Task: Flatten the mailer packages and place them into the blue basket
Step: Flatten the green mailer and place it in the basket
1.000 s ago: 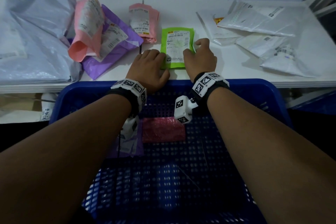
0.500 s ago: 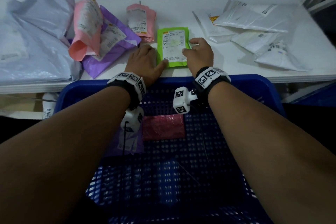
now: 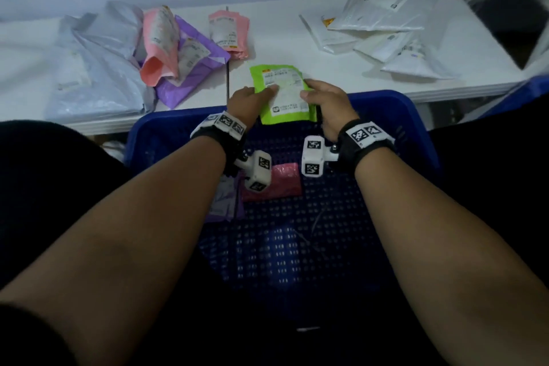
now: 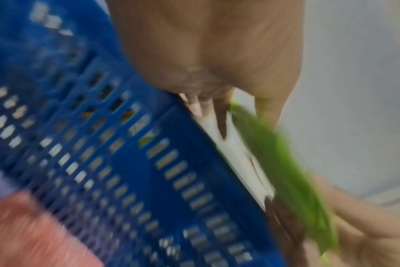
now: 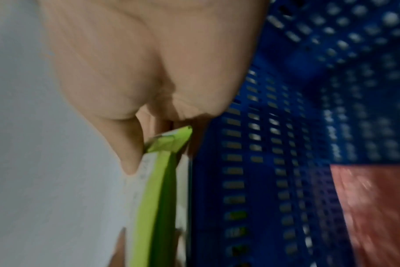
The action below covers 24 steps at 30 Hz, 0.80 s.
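The flat green plastic mailer with a white printed label (image 3: 282, 95) is held over the far rim of the blue perforated plastic basket (image 3: 416, 116), half above the white table (image 3: 276, 27) edge. In my judgement it is held there because it is flattened enough and is on its way into the basket. The left hand (image 3: 248, 104) pinches its left edge, thumb on top and fingers (image 4: 219, 115) beneath; the right hand (image 3: 328, 105) pinches the right edge likewise, so the thin, limp film stays spread rather than folding. It looks smooth and slightly crinkled. On the basket floor lie a glossy pink flat mailer (image 3: 280, 180) and a pale purple one (image 3: 224, 202). On the table wait puffy pink (image 3: 157, 47), purple (image 3: 193, 74), grey (image 3: 98, 68) and white (image 3: 386, 24) poly mailers, creased and unflattened.
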### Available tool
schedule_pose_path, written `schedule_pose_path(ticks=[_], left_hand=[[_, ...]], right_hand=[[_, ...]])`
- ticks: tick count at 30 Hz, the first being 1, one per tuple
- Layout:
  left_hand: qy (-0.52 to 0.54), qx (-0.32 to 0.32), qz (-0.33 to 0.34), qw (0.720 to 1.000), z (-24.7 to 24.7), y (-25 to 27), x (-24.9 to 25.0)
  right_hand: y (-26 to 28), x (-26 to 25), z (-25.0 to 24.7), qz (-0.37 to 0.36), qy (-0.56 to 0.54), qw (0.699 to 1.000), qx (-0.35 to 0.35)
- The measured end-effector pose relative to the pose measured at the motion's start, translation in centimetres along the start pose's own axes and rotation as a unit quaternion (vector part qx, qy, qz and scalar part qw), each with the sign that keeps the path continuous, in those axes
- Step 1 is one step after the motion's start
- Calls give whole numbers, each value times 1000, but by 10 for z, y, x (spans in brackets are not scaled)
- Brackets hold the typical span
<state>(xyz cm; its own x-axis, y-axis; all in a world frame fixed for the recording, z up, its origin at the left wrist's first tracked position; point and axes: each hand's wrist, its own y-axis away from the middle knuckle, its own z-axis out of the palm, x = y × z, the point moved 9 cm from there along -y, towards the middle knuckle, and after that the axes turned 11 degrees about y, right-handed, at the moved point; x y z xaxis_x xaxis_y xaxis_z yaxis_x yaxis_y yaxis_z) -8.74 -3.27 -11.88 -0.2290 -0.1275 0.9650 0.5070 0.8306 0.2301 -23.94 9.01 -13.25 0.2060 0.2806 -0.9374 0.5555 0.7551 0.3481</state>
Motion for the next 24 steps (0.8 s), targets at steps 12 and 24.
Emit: schedule_pose_path(ticks=[12, 24], left_hand=[[114, 12, -181, 977, 19, 124, -115], [-80, -36, -218, 972, 21, 141, -155]], right_hand=[[82, 136, 10, 182, 26, 980, -70], [70, 176, -2, 246, 224, 942, -53]])
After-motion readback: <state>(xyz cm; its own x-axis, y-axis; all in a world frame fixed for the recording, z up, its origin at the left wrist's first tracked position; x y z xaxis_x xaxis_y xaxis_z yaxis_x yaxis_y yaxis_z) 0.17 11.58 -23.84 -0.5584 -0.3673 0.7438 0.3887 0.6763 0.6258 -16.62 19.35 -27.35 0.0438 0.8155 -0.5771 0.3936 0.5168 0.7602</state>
